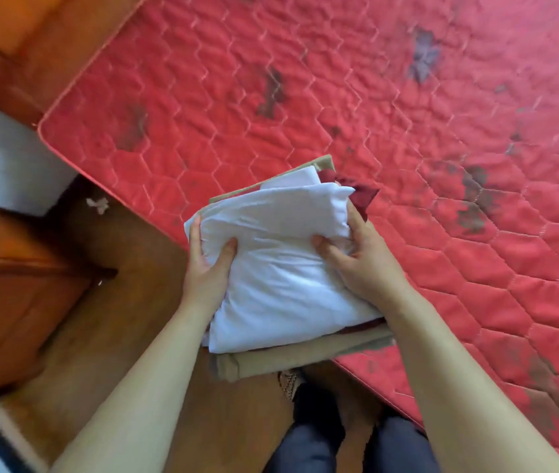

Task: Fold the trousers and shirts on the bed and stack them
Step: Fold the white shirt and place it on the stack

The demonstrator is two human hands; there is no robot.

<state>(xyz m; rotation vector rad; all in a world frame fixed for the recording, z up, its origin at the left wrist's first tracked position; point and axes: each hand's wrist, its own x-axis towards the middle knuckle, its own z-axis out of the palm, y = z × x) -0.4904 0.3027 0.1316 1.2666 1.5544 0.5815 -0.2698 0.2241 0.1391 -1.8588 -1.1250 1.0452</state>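
A stack of folded clothes (pixel 271 302) sits between the two hands at the near edge of the bed (pixel 407 114). Its far part is over the mattress and its near part juts out over the floor (pixel 128 302). Whether it rests on the mattress edge or is lifted off it cannot be told.

A white shirt (pixel 281 268) lies on top, rumpled and loosely folded. Under it a dark red garment (pixel 363 196) pokes out at the far right corner and shows as a thin line along the near side. Beige trousers (pixel 291 356) form the bottom layer, wider than the rest.

The left hand (pixel 206 264) grips the stack's left side, thumb pressed on the white shirt and fingers (pixel 195 233) along the edge. The right hand (pixel 356 257) grips the right side, thumb on top, its fingers (pixel 353 216) curled into the cloth by the red garment.

The bed has a red quilted cover with dark, worn patches. A small white scrap (pixel 98 204) lies on the wooden floor beside the bed. A wooden cabinet (pixel 15 295) stands at the left, well apart from the stack. Below the stack the person's legs (pixel 308 445) show in dark cloth.
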